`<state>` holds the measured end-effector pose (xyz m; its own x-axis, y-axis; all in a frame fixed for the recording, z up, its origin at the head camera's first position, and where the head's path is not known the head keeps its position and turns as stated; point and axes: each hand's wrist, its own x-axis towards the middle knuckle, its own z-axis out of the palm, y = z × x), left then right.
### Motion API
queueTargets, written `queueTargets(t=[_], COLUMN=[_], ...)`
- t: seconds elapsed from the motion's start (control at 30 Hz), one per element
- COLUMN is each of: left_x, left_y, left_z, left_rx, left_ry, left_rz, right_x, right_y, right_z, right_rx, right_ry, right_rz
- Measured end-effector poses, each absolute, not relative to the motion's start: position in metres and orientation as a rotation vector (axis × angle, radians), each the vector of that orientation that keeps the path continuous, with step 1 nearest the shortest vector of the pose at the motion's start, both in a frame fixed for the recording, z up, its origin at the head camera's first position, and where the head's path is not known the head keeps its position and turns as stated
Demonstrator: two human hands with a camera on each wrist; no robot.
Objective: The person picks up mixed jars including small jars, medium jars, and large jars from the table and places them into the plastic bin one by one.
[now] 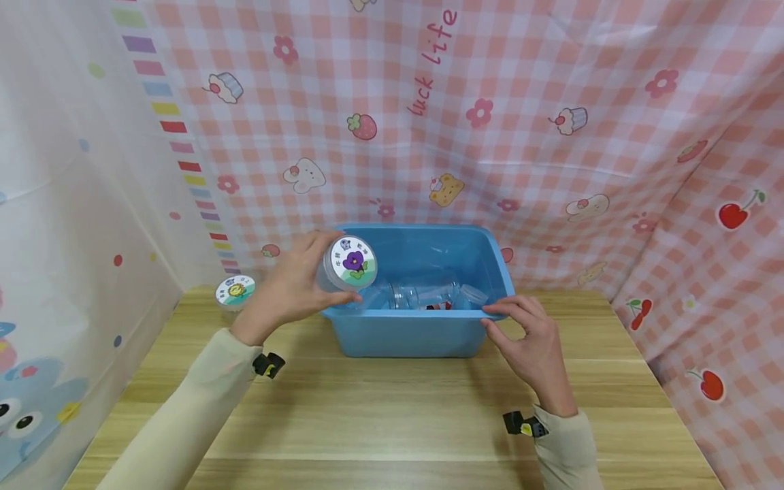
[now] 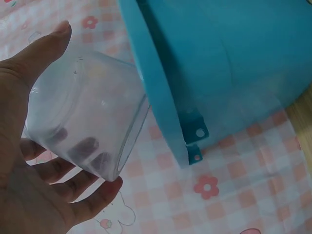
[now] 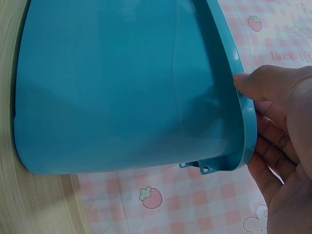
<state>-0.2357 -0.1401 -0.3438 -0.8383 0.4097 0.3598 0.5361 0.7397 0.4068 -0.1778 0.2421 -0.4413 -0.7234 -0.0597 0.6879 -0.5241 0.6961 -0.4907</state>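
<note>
A clear plastic jar (image 1: 353, 262) with a purple flower on its round lid is in my left hand (image 1: 292, 286), above the left end of a blue plastic bin (image 1: 410, 333). In the left wrist view my thumb and fingers curl round the jar (image 2: 92, 112), beside the bin's rim. My right hand (image 1: 529, 337) grips the bin's rim at the front right corner; in the right wrist view the thumb lies on one side of the rim (image 3: 248, 122) and the fingers on the other. Several clear containers (image 1: 422, 296) lie inside the bin.
A second jar (image 1: 235, 291) with a yellow picture on its lid stands on the wooden table (image 1: 392, 422), left of the bin and behind my left forearm. Behind the bin hangs a pink checked cloth (image 1: 392, 163); more cloth hangs at both sides.
</note>
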Motion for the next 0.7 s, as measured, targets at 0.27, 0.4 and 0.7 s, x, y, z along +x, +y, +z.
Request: queueTargets(t=[0.27, 0.4, 0.7], left_x=[-0.237, -0.236, -0.235], left_y=[-0.142, -0.146, -0.154], left_z=[-0.347, -0.349, -0.354], left_rx=[-0.749, -0.696, -0.638], left_ry=[-2.757, -2.771, -2.689], left_rz=[-0.686, -0.73, -0.816], right_x=[-0.178, -0.178, -0.177], right_y=[0.242, 0.241, 0.24], right_z=[-0.442, -0.441, -0.44], right_rx=[0.443, 0.448, 0.449], right_ry=[-2.245, -2.242, -2.244], right_rz=[0.916, 0.919, 0.926])
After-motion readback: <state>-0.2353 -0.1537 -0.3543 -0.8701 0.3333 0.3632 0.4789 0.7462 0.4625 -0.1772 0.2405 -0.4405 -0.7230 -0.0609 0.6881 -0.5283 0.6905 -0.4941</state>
